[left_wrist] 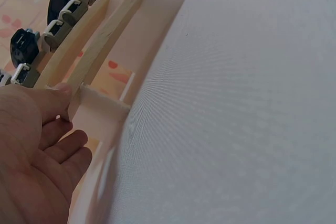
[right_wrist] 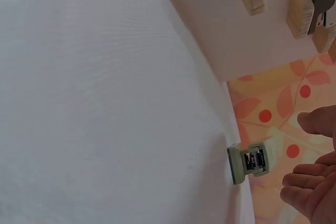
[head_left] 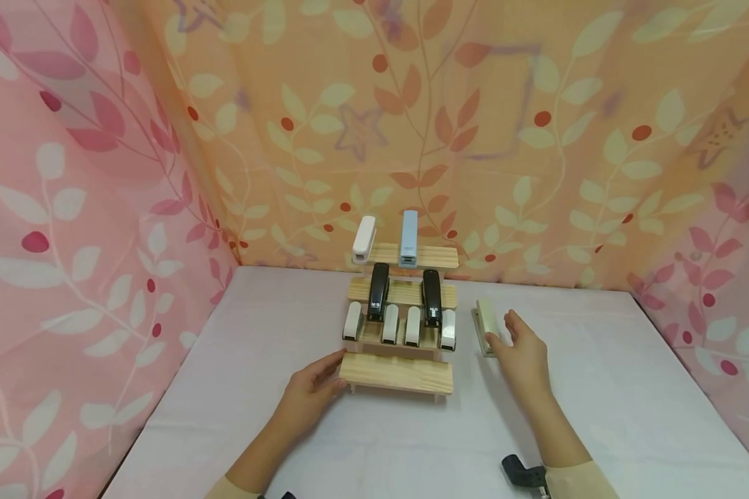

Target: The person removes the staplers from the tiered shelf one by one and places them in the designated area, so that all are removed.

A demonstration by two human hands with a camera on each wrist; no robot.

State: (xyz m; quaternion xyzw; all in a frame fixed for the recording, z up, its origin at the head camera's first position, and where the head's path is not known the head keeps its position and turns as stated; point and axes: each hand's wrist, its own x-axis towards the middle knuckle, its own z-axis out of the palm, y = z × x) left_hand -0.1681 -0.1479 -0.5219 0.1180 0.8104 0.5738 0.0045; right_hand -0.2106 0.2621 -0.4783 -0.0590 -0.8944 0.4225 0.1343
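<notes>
Right hand (head_left: 523, 357) above tabletop (head_left: 624, 395), floral backdrop (head_left: 449, 125)

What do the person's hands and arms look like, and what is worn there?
The left hand and right hand show no gloves or rings. A beige left sleeve and matching right sleeve cover the forearms partly; a curved black piece shows beside the latter.

One stepped stand of pale wood (head_left: 396, 374), four planks (head_left: 403, 294). Staplers, nine: one slim white stapler (head_left: 365, 239) at the top plank's left end; one light-blue oblong stapler (head_left: 408, 239) near its middle; two elongated black staplers (head_left: 379, 291) on the second plank; four short white round-topped staplers (head_left: 390, 323) along the third; one pale-green stapler (head_left: 487, 319) on one white-covered desk (head_left: 262, 326), off the stand's right edge.
</notes>
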